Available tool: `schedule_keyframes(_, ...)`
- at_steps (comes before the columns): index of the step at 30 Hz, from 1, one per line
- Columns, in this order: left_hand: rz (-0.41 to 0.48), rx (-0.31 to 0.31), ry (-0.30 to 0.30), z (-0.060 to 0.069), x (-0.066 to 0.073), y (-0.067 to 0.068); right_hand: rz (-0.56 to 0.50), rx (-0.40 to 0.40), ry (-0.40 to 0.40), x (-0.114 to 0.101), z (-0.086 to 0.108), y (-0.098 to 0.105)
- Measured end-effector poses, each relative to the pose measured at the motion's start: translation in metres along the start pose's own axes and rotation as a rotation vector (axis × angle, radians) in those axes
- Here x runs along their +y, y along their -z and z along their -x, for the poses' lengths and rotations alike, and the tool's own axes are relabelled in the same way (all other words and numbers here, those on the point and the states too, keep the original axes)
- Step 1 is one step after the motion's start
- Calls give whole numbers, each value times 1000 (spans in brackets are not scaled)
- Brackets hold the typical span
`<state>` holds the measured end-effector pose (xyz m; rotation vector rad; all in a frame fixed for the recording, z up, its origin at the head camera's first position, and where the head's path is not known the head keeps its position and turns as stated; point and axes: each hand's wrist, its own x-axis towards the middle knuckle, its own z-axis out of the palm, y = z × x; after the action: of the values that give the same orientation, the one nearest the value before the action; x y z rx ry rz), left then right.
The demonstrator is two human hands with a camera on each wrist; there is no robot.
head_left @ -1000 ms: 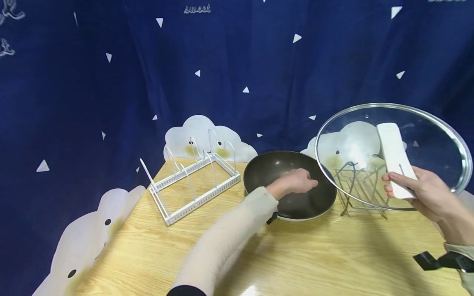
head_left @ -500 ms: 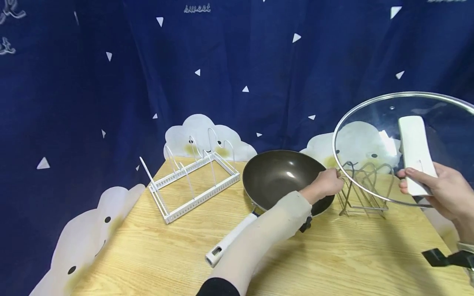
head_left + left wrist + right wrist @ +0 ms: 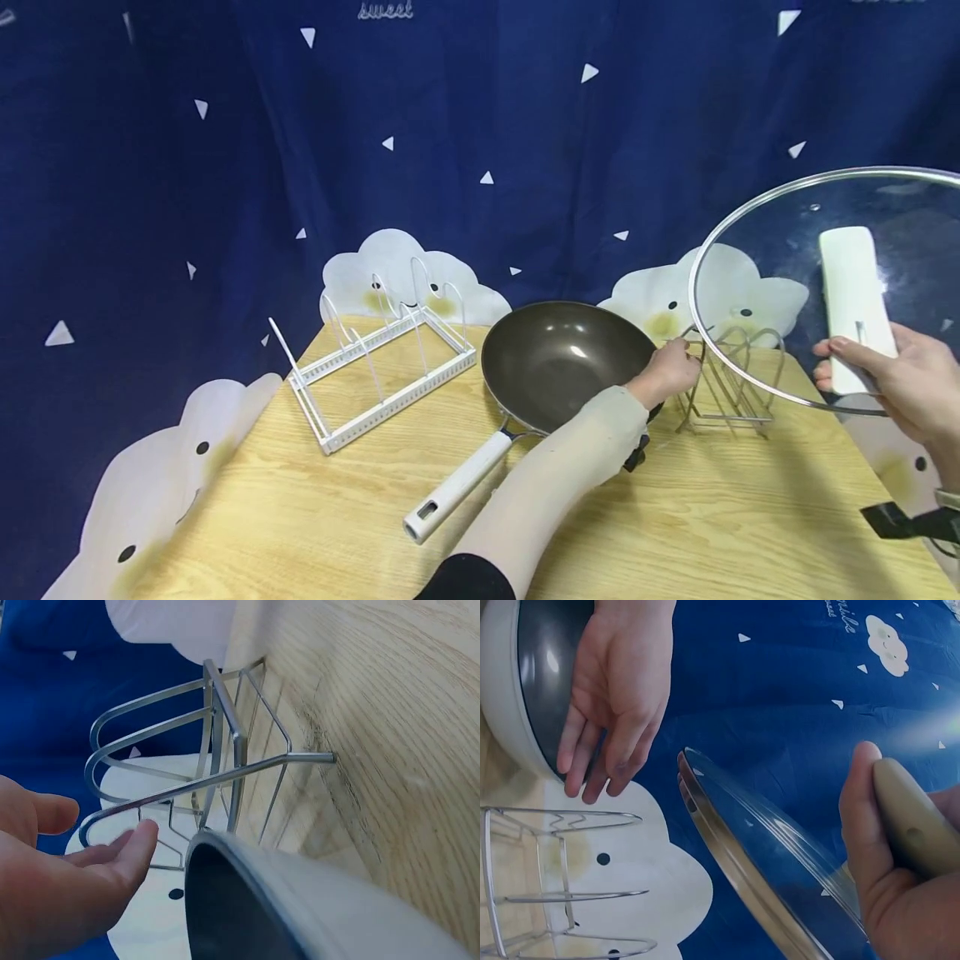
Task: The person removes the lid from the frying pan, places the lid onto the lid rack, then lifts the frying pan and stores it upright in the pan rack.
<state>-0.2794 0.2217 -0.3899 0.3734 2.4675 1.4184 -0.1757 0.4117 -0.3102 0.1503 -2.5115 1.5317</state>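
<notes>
The right hand [image 3: 918,375] grips the white knob [image 3: 857,308] of the glass lid [image 3: 787,283], with the thumb across the knob's face and the fingers curled behind it. The lid is up in the air, well clear of the table [image 3: 300,517], tilted so that its top faces the person; in the head view its right side runs out of the picture, and its metal rim crosses in front of part of the metal rack [image 3: 731,417]. The rack stands on the table at the right of the pan [image 3: 562,367], with its wire loops upright. The left hand [image 3: 671,369] is at the loop nearest the pan, its fingers slightly bent and the thumb held apart from them, gripping nothing. In the left wrist view a fingertip overlaps that loop; whether it touches the wire I cannot tell. The left forearm, in a cream sleeve [image 3: 555,475], reaches over the near right side of the pan. The pan is dark inside and pale outside, and its white handle [image 3: 457,492] points toward the person and to the left. Farther left, the white rack [image 3: 401,402] sits on the table at a slant, its thin wire dividers standing up. Behind everything hangs a navy curtain [image 3: 450,108] with white triangles and smiling clouds.
</notes>
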Motion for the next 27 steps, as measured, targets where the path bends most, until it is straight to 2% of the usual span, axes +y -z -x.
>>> schedule_keyframes(3,-9,-12,-28,0,0,-4,12,15,-9,-1,1,-2)
schedule_keyframes(7,-25,23,-60,2,2,-8,80,62,-11,-2,2,-4)
schedule_keyframes(11,-16,49,-39,1,4,-10,184,104,-32,-4,3,-7)
schedule_keyframes(14,-41,73,-16,-2,5,-11,259,118,-87,-6,2,-11)
schedule_keyframes(20,-174,167,-22,-12,5,-16,353,121,-176,-5,4,-17)
schedule_keyframes(27,-263,314,-21,-17,2,-20,388,104,-174,1,6,-19)
